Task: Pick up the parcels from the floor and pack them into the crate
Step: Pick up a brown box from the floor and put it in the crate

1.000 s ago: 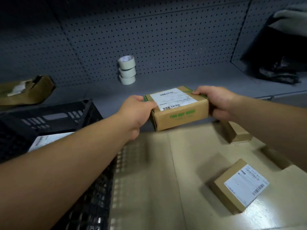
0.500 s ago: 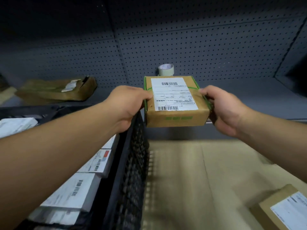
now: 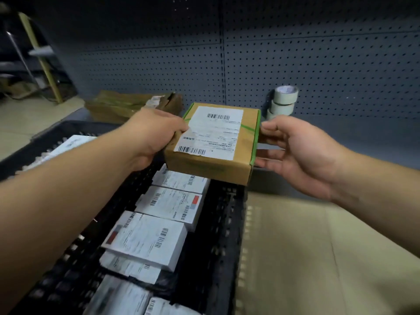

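Observation:
A brown cardboard parcel (image 3: 218,153) with a white shipping label and green tape hangs above the far end of the black plastic crate (image 3: 229,235). My left hand (image 3: 152,137) grips its left edge, thumb on top. My right hand (image 3: 297,151) sits at its right edge with fingers nearly straight, the fingertips touching the side. Inside the crate lie several white-labelled parcels (image 3: 147,239), stacked in a row along its right wall.
A grey pegboard shelf (image 3: 329,133) runs behind, holding a stack of tape rolls (image 3: 283,102) and a flat brown package (image 3: 127,105). Flattened cardboard (image 3: 306,258) covers the floor right of the crate. A shelf post (image 3: 41,60) stands at far left.
The parcel has travelled left from over the floor cardboard to above the crate. My right hand has loosened from a grip to a light touch. The view swung left, showing more of the crate.

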A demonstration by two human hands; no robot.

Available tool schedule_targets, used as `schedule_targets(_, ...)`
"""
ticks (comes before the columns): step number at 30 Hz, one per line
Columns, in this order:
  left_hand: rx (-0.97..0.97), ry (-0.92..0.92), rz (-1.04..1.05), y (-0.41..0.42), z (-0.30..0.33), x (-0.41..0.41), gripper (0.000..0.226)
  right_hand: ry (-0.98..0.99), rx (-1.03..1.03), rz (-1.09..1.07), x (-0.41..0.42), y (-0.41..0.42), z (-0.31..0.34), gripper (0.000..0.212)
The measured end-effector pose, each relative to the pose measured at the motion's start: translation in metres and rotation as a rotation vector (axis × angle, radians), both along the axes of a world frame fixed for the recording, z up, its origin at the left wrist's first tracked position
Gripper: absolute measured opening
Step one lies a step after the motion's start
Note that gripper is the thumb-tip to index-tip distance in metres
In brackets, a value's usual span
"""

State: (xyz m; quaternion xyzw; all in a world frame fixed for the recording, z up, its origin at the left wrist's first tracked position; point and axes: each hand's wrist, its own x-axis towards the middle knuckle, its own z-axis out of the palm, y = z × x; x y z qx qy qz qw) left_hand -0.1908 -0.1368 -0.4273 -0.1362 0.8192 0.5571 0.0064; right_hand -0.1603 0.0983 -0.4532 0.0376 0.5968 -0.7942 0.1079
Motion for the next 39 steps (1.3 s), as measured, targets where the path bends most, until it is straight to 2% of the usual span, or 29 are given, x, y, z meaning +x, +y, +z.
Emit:
schedule_targets(5, -0.062, -0.046, 0.055, -0.046, -0.020, -0.007, 0.011, -0.076, 0.101, 0.078, -0.013, -0.061, -0.010, 0.018)
schedule_targets(10, -0.210, -0.097, 0.069, -0.076, -0.049, -0.015, 0.009, -0.174, 0.225, 0.040, -0.031, -0.106, -0.036, 0.022)
schedule_targets(11, -0.247, -0.111, 0.061, -0.081, -0.057, -0.016, 0.017, -0.201, 0.252, 0.035, -0.034, -0.114, -0.041, 0.023)
schedule_targets(13, -0.308, -0.138, 0.053, -0.091, -0.072, -0.018, 0.050, -0.252, 0.322, 0.025, -0.040, -0.127, -0.051, 0.027)
schedule_targets(15, -0.354, -0.157, 0.028, -0.097, -0.084, -0.018, 0.061, -0.289, 0.392, 0.037, -0.044, -0.139, -0.057, 0.031)
schedule_targets(19, -0.396, -0.213, -0.042, -0.102, -0.105, -0.019, 0.058, -0.380, 0.421, 0.092, -0.046, -0.158, -0.067, 0.042)
schedule_targets(21, -0.427, -0.217, -0.070, -0.102, -0.113, -0.021, 0.057, -0.411, 0.426, 0.105, -0.048, -0.164, -0.073, 0.038)
schedule_targets(25, -0.528, -0.207, -0.142, -0.103, -0.125, -0.025, 0.067, -0.461, 0.434, 0.117, -0.052, -0.176, -0.080, 0.033)
schedule_targets(28, -0.577, -0.236, -0.198, -0.106, -0.134, -0.024, 0.071, -0.460, 0.466, 0.131, -0.054, -0.181, -0.080, 0.018)
schedule_targets(33, -0.741, -0.214, -0.305, -0.114, -0.144, -0.026, 0.061, -0.461, 0.460, 0.163, -0.061, -0.191, -0.085, 0.028)
schedule_targets(36, -0.803, -0.205, -0.359, -0.118, -0.148, -0.029, 0.063, -0.455, 0.490, 0.172, -0.061, -0.196, -0.083, 0.012)
schedule_targets(39, -0.823, -0.213, -0.386, -0.120, -0.151, -0.031, 0.066, -0.455, 0.524, 0.196, -0.062, -0.197, -0.080, 0.009)
